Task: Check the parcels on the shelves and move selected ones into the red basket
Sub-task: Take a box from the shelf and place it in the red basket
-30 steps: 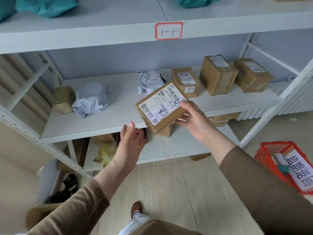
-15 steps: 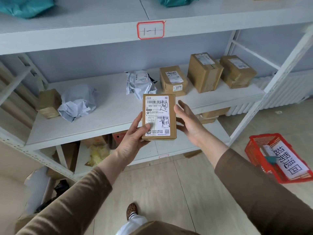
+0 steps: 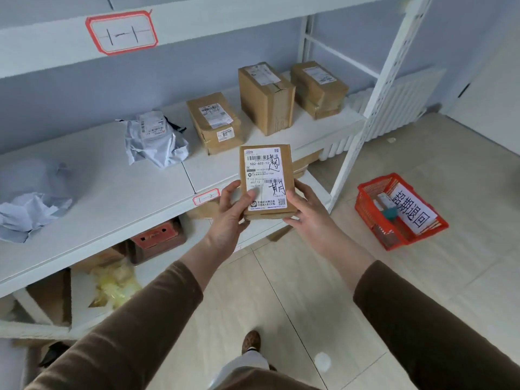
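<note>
A small flat cardboard parcel [image 3: 266,180] with a white label and black handwriting faces me, upright, in front of the middle shelf [image 3: 107,204]. My left hand [image 3: 232,213] grips its lower left edge, thumb on the label. My right hand [image 3: 305,211] grips its lower right edge from the side and beneath. The red basket [image 3: 374,218] stands on the floor to the right, with a white sign and a few items inside.
On the shelf lie three cardboard boxes [image 3: 215,122] [image 3: 266,95] [image 3: 319,87] and two grey plastic mailers [image 3: 156,139] [image 3: 29,209]. A white shelf post [image 3: 365,114] stands between the parcel and the basket. More boxes sit on the lower shelf [image 3: 157,239].
The parcel has turned upright and my left hand has taken hold of it beside my right. My view has swung right and closer, bringing the basket nearer the centre.
</note>
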{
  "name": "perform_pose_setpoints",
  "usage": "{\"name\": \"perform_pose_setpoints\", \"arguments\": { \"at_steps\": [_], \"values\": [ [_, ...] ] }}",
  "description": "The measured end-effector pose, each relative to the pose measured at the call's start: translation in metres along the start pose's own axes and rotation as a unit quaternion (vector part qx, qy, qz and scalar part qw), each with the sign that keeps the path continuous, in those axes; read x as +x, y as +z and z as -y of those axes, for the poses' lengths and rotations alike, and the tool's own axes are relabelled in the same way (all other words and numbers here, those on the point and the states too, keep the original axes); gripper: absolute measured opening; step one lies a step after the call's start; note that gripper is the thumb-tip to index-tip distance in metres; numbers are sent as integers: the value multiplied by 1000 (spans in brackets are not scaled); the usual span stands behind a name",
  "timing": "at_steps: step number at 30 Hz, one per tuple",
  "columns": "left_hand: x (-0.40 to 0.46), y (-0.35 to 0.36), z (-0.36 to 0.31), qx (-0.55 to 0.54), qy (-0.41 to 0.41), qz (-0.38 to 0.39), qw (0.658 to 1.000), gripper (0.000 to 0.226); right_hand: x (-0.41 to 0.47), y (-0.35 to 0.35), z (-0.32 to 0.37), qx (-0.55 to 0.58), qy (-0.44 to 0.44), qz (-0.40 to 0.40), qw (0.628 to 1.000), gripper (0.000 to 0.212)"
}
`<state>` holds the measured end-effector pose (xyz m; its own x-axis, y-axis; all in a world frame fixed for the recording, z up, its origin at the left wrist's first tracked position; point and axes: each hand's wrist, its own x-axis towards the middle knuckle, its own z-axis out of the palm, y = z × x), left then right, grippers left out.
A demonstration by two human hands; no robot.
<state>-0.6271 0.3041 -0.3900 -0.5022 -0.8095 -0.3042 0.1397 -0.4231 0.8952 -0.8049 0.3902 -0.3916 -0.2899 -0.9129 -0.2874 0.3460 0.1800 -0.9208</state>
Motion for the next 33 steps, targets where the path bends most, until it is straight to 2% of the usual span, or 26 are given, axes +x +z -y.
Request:
{"name": "perform_pose_setpoints", "arguments": {
  "at_steps": [2,9,13,17,22,28,33],
  "values": [
    [16,14,0,4,-13,25,1000,52,3,-13,3,-1,-8,-38,999,83],
    [76,70,10,47,-46,122,990,54,13,-69,22,12,-20,-137,990,37],
    [106,118,29,61,-72,175,980,55,12,-115,25,48,-22,-206,977,51],
    [127,176,52,77,-93,206,971,55,11,-177,26,87,-17,-252,964,43],
    [158,265,89,94,-114,220,964,53,10,-270,35,117,-19,-290,950,47],
    [189,374,141,97,-141,195,966,52,14,-392,46,124,-7,-307,944,45],
    [219,440,173,92,-158,164,969,49,28,-466,60,125,11,-309,943,45]
  ]
}}
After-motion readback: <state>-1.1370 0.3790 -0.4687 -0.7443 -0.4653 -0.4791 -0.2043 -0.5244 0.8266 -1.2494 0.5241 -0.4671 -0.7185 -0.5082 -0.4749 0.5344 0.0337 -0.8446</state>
